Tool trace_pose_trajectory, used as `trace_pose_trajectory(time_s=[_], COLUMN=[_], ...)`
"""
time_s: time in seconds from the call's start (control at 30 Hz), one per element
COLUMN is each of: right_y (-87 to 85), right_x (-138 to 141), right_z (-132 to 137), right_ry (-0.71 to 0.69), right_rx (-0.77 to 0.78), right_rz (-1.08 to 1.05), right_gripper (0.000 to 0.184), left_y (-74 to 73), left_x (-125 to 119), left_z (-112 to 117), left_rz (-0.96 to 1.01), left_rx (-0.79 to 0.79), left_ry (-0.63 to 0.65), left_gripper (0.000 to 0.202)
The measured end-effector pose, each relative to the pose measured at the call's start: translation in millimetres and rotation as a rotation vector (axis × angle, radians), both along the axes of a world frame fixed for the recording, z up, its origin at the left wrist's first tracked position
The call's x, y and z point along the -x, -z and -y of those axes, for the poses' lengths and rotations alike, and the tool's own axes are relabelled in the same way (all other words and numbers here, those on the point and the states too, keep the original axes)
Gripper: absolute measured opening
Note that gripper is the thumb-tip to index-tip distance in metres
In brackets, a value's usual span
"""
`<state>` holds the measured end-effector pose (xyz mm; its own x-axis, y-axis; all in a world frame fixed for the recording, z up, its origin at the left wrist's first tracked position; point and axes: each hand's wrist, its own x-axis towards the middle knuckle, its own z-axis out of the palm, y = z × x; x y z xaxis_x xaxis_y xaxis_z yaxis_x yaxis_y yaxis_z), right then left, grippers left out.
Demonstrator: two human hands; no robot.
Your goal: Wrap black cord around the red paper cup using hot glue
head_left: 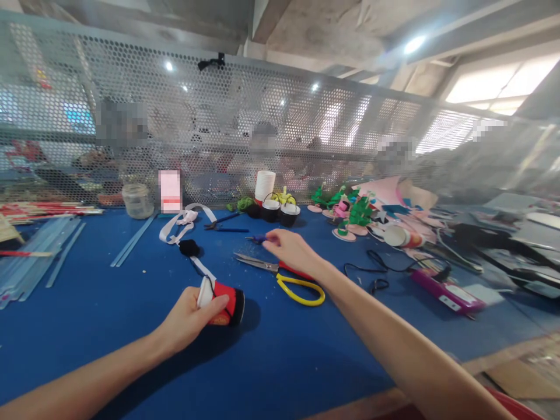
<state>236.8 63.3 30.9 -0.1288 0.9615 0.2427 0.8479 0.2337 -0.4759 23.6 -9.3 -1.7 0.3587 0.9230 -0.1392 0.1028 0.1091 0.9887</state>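
Observation:
My left hand [190, 315] is closed around a small red paper cup [222, 291] tilted on its side above the table. Black yarn covers one end of the cup. A strand of it seems to run towards a black yarn ball [189, 248], alongside a white strip. My right hand [291, 251] reaches forward, its fingertips pinched on a small blue tool [259, 238] with a thin dark tip; the exact kind is unclear. Just below that hand lie yellow-and-red-handled scissors [301, 290] with parted blades. Blue-handled pliers [227, 224] rest behind them.
Paper cups [265, 185] and black-wrapped little buckets [289, 211] stand at the back, with green craft plants [361, 213] to their right. Clear strips [37, 256] and a jar [137, 201] are left. A purple power box [447, 291] with cable lies right. A perforated screen [297, 116] closes the back.

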Motion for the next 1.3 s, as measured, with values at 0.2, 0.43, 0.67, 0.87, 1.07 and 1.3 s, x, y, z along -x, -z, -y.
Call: trace_pose_trajectory(time_s=[0.2, 0.43, 0.67, 0.87, 1.07, 1.3], right_y=[-2.8, 0.3, 8.7, 4.7, -14.9, -14.8], right_x=[104, 164, 113, 85, 106, 84], right_z=[-18, -61, -39, -25, -43, 0], right_ry=[-0.348, -0.313, -0.294, -0.252, -0.209, -0.194], right_rx=[0.066, 0.273, 0.597, 0.693, 0.506, 0.369], right_rz=[0.019, -0.069, -0.581, -1.008, -1.272, -1.089], right_gripper=[0.054, 0.03, 0.021, 0.024, 0.019, 0.01], left_y=[2.1, 3.1, 1.2, -3.7, -7.3, -4.7], left_x=[-1, 1, 2, 1, 2, 4], left_z=[8, 8, 9, 13, 12, 8], left_rz=[-0.061, -0.012, -0.029, 0.007, 0.027, 0.065], left_rx=[-0.021, -0.04, -0.053, 0.027, 0.002, 0.027], left_ry=[0.11, 0.16, 0.225, 0.272, 0.227, 0.185], left_gripper=[0.037, 0.036, 0.039, 0.039, 0.039, 0.038])
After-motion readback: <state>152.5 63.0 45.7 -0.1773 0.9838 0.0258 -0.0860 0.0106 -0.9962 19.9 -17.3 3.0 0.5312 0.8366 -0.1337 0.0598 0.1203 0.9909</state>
